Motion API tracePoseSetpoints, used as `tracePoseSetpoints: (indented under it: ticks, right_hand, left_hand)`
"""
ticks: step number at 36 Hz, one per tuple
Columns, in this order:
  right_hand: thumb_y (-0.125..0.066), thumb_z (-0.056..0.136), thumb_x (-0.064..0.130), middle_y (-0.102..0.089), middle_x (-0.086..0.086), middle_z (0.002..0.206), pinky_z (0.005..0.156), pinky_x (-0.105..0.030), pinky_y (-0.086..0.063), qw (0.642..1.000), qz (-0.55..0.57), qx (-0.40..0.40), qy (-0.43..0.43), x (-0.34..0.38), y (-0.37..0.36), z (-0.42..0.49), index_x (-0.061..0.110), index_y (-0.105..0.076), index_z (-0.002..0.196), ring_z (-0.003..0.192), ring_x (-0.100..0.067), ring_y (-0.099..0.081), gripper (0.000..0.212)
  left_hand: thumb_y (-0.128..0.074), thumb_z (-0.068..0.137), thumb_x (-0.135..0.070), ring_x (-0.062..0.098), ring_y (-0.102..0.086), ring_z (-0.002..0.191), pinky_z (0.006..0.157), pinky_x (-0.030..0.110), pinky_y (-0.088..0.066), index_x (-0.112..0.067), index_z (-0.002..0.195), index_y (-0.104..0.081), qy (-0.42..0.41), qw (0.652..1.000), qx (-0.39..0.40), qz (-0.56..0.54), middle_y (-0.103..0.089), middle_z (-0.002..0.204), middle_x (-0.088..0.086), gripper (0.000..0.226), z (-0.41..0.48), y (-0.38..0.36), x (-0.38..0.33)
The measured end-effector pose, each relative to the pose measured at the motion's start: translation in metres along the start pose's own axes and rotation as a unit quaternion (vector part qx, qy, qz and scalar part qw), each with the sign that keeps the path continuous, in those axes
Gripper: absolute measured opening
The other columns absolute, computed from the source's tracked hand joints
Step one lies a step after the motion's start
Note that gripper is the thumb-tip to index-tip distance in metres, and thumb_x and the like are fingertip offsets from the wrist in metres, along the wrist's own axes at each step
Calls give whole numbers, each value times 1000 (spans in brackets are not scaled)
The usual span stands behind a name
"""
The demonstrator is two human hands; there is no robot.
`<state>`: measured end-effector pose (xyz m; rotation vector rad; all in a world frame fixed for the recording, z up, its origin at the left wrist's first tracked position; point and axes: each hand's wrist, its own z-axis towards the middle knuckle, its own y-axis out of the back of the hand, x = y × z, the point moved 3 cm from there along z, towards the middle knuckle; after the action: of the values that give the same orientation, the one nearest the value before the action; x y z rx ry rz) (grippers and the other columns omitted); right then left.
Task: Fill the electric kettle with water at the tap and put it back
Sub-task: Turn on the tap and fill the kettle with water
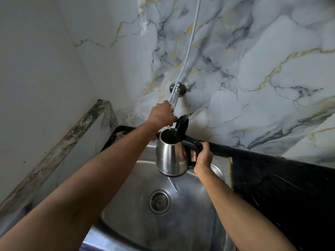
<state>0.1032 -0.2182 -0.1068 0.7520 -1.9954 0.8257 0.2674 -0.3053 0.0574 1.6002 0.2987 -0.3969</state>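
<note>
The right hand (204, 156) is wrapped tight around the handle of the kettle (171, 156), held over the sink (181, 223), lid up. The left hand (162, 114), at 12 o'clock from it, is closed on the tap (176, 91). Water could spill over (too full), or the heavy kettle could slip.

**Colours around the sink**

Above your dull silver sink (190, 223), the kettle (171, 156) is shiny steel with a black lid (182, 126) and handle (194, 143). Behind it, white marble-patterned wall (253, 69), veined grey and gold. Beside it, black countertop (281, 178).
</note>
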Motion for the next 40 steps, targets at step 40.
tracePoseSetpoints:
  ticks: [40]
  right_hand:
    - [-60, 78, 28, -53, 3, 44, 36, -19, -30, 1000, 26, 0, 12, 13, -5, -9, 18, -61, 54, 38, -9, -44, 26]
  left_hand:
    - [-14, 69, -96, 31, -68, 109, 87, 44, -53, -17, 113, -74, 33, 827, 177, -533, -72, 117, 14, 109, -7, 4, 64]
